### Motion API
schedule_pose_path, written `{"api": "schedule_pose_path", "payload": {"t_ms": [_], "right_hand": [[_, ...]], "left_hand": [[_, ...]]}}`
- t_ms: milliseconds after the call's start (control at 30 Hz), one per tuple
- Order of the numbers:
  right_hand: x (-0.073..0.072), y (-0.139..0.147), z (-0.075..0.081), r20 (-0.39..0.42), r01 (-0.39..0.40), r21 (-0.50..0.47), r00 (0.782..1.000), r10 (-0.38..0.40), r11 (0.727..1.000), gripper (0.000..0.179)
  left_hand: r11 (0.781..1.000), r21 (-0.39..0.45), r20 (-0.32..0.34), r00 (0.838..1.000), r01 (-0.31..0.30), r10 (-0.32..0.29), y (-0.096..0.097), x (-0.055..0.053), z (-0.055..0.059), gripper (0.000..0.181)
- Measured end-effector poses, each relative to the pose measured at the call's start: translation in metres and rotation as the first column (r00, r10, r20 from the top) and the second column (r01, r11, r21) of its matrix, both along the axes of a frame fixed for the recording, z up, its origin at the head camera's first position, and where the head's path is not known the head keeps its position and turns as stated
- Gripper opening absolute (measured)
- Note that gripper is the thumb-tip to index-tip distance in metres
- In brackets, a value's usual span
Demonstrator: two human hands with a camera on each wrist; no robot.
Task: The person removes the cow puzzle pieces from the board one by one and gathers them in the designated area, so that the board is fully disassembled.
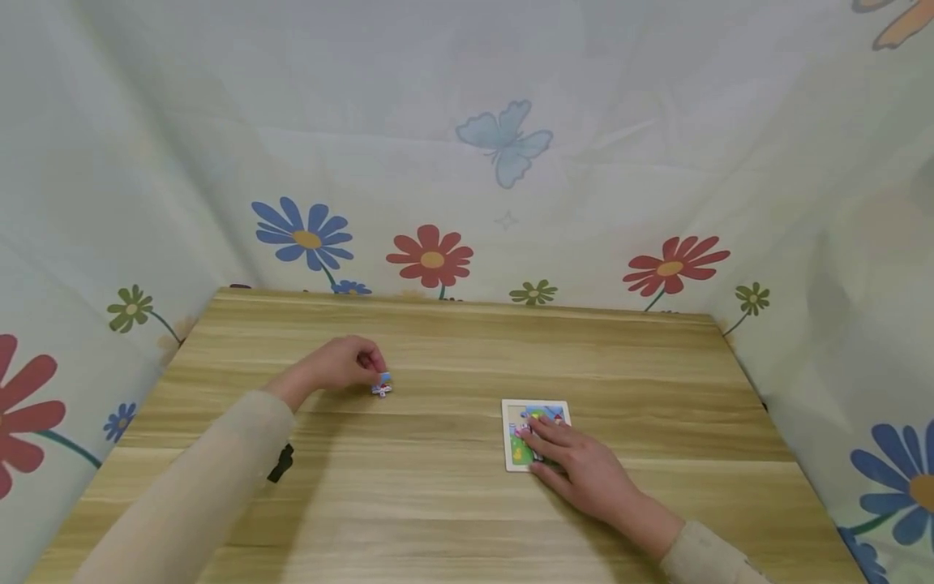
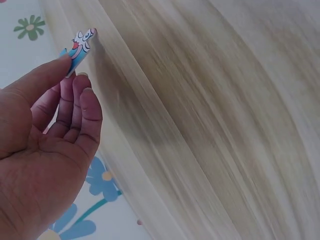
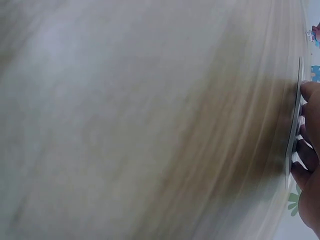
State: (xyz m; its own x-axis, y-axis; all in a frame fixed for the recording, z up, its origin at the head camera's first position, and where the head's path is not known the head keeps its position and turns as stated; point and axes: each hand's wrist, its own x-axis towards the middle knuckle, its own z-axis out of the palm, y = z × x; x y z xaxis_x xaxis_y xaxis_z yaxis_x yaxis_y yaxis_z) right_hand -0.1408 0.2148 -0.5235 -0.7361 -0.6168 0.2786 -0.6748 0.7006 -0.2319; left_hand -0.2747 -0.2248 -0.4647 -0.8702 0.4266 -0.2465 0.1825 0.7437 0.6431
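Observation:
My left hand (image 1: 346,362) pinches a jigsaw puzzle piece (image 1: 383,384) between thumb and fingertips, over the left part of the table. In the left wrist view the piece (image 2: 79,49) is tilted, blue with white and red print. On the right, my right hand (image 1: 587,470) rests with extended fingers on a small framed picture puzzle (image 1: 520,456). The puzzle has a pale border and a colourful picture with green and blue areas; the hand hides part of it. The right wrist view shows the frame's thin edge (image 3: 295,122) beside the fingers.
The wood-grain table (image 1: 438,503) extends between and around both hands. A small black object (image 1: 280,462) shows beside the left sleeve. White fabric (image 1: 584,219) printed with flowers and a butterfly stands behind the table and along both sides.

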Motion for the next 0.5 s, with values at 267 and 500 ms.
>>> {"api": "schedule_pose_path", "payload": {"t_ms": [267,500], "right_hand": [[0.001,0.001,-0.001,0.008,0.000,-0.008,1.000,0.000,1.000,0.054],[0.000,0.001,-0.001,0.021,0.010,-0.009,1.000,-0.010,1.000,0.054]], "left_hand": [[1.000,0.000,-0.038,0.999,0.007,-0.007,-0.014,-0.008,-0.001,0.004],[1.000,-0.014,-0.068,0.998,-0.011,0.010,-0.019,-0.014,-0.005,0.006]]}}
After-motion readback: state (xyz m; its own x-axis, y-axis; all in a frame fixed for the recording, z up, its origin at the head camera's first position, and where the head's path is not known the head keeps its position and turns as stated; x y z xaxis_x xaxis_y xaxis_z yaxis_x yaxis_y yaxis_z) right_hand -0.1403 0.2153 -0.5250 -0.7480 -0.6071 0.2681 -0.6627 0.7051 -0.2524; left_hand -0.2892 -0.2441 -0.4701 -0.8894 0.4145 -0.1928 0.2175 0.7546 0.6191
